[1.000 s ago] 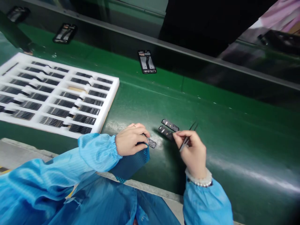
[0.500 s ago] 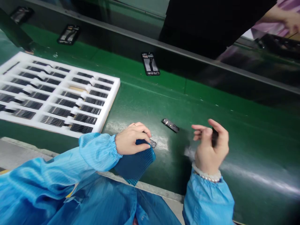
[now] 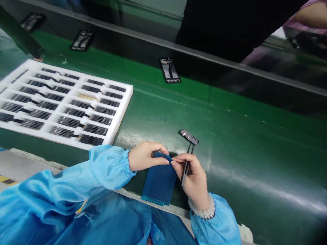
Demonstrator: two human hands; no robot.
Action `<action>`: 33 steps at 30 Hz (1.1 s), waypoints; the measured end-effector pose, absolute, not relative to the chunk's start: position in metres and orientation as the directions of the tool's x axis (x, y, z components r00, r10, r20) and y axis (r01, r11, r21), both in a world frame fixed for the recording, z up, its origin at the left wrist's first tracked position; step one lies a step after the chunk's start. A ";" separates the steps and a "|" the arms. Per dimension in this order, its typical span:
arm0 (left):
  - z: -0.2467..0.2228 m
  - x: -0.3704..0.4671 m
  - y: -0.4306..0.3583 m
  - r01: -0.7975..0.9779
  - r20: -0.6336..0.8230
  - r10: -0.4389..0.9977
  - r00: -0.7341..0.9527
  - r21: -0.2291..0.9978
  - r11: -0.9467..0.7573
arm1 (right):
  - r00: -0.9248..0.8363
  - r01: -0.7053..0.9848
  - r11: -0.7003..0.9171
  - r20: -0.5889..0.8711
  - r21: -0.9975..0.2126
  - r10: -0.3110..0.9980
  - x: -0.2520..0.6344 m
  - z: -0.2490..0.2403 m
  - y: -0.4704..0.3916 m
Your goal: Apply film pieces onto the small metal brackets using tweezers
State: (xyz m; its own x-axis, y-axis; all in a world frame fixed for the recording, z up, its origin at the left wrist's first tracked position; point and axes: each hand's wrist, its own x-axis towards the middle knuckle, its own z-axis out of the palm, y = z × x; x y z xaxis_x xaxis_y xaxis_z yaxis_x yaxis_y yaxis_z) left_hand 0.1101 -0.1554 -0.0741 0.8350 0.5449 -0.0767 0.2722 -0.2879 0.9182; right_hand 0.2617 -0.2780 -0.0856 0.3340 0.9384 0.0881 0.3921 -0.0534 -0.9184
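My left hand (image 3: 145, 157) pinches the top edge of a blue sheet (image 3: 160, 183) patterned with rows of small dots, which hangs down by the bench's front edge. At the sheet's upper right corner, the thumb and forefinger of my right hand (image 3: 196, 178) also grip it. Black tweezers (image 3: 185, 172) are tucked in that same hand, their tips pointing away from me. Just beyond the tips lies a small dark phone part (image 3: 189, 136) on the green surface (image 3: 153, 112). What my left fingertips cover cannot be made out.
To the left, a white foam tray (image 3: 119, 119) holds many black flex parts in slots. Phone frames (image 3: 170, 70) lie along the far green strip, before a dark barrier with a metal rail (image 3: 143, 37). Another person's arm (image 3: 313, 15) shows at top right.
My right hand has moved left to meet my left hand and now grips the blue sheet's corner. The sheet has been lifted and turned, hanging straighter. The tweezers now show clearly.
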 end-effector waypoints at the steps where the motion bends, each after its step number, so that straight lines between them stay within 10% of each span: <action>1: -0.074 0.110 -0.156 0.282 -0.100 0.549 0.830 0.924 -0.258 | 0.335 0.391 -0.058 0.083 -0.919 0.938 0.263 -0.084 -0.278; 20: -0.070 0.113 -0.158 0.283 -0.109 0.557 0.823 0.929 -0.237 | 0.322 0.020 0.043 0.047 -0.999 0.946 0.273 -0.073 -0.284; 33: -0.072 0.113 -0.159 0.379 -0.215 0.556 0.803 0.904 -0.197 | 0.212 0.416 0.163 0.270 -0.894 0.939 0.265 -0.070 -0.279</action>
State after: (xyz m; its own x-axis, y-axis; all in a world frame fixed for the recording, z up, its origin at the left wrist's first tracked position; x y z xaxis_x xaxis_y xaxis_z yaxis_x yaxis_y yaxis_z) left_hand 0.1132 -0.1588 -0.0723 0.8025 0.5564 -0.2153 0.3791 -0.1970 0.9042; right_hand 0.2653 -0.2790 -0.0705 0.2119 0.9393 0.2700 0.4163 0.1632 -0.8945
